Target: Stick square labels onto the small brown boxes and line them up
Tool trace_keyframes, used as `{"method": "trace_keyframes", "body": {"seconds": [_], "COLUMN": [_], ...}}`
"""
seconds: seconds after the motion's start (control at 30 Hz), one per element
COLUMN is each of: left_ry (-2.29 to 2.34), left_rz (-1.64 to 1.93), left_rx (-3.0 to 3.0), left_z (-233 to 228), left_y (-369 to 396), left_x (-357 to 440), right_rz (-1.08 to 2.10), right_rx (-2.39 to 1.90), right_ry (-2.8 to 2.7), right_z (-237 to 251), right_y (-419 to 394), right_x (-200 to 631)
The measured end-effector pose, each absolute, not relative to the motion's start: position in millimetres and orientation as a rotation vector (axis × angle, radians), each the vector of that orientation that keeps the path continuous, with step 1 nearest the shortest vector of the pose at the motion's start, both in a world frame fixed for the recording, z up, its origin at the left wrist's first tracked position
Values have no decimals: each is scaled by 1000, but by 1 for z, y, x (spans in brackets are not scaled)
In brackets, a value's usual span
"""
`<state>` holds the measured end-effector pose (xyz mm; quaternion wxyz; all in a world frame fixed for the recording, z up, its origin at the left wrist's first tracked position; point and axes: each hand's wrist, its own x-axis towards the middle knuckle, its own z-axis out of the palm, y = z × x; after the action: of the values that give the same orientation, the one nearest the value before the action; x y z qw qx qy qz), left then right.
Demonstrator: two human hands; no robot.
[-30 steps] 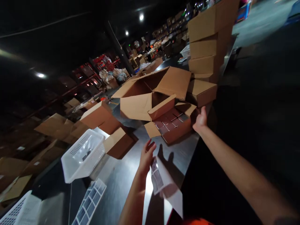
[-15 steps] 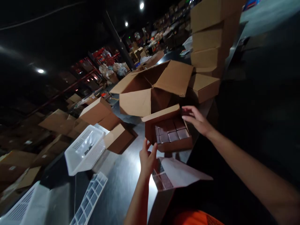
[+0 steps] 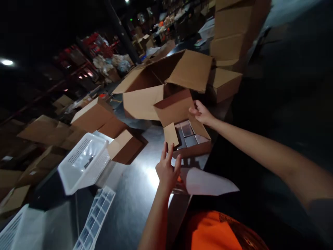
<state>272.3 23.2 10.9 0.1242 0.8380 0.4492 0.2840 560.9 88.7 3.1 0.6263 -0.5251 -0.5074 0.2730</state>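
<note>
A small cardboard box [image 3: 192, 150] sits at the table edge, its lid [image 3: 174, 107] raised at the back. Inside are several small shiny dark square packs [image 3: 191, 140] in rows. My left hand [image 3: 168, 172] is open with fingers spread; its fingertips touch the box's left side flap [image 3: 171, 134], which leans inward over the packs. At the far right corner my right hand [image 3: 202, 114] has its fingers closed at the top of the right side flap [image 3: 199, 126], beside the lid's edge. A white sheet [image 3: 208, 182] lies just in front of the box, hanging past the table edge.
Behind stands a large open carton [image 3: 143, 102]. Stacked cartons [image 3: 229, 31] rise at the back right. To the left are closed brown boxes [image 3: 123, 147], a white plastic basket [image 3: 83, 163] and a strip of square labels [image 3: 95, 218] on the metal table [image 3: 132, 194].
The lid has tipped back, so more of its inner face shows. The left flap now leans in over the packs. My right hand has closed at the right flap. The view has shifted downward.
</note>
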Motion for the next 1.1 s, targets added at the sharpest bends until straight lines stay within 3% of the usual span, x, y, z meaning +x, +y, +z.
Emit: {"method": "trace_keyframes", "body": {"seconds": [0.33,0.57,0.83,0.97,1.1], "left_ry": [1314,1345,1488,1592,1400], "left_rz": [783,748,847,924,853], "left_rx": [2767,2751,2737,2630,2676], "left_z": [2,-2,-6,-3,0], "left_y": [12,7,3,-2,1], "left_x": [261,262,260,264,263], "right_rz": [438,331,215,233,412], "right_rx": [-891,-1081,-1121,-1103,-1156], "right_ry": [-1702,-1652,-1762,-1831,-1961], "right_z": [26,-4,1,3,8], "right_y": [-2,-25,-25,-27,-34], "right_x": [561,551,553,560,568]}}
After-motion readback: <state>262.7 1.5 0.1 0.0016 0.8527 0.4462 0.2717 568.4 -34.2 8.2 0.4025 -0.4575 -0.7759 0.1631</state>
